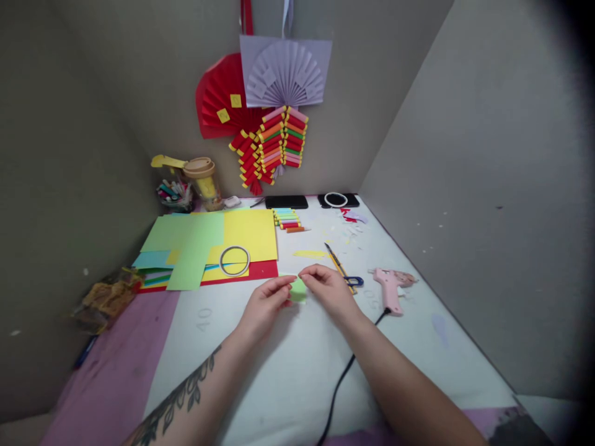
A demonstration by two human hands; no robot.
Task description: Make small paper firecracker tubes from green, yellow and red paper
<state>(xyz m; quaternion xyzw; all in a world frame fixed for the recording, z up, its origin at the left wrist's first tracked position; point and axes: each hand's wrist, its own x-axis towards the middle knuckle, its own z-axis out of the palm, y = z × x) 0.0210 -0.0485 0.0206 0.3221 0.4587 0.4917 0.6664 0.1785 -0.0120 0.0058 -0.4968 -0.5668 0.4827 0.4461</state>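
Observation:
Between my two hands is a small piece of light green paper, held just above the white table cover. My left hand pinches its left edge between thumb and fingers. With thumb and forefinger closed, my right hand grips the paper's upper right edge. A craft knife and blue-handled scissors lie just beyond the right hand. Past both hands sits a row of small coloured paper rolls, with a yellow paper strip nearer.
Stacked coloured sheets lie at the left with a tape roll on top. A pink glue gun rests at the right, its black cord running toward me. Two phones lie along the back wall. Paper fans hang there.

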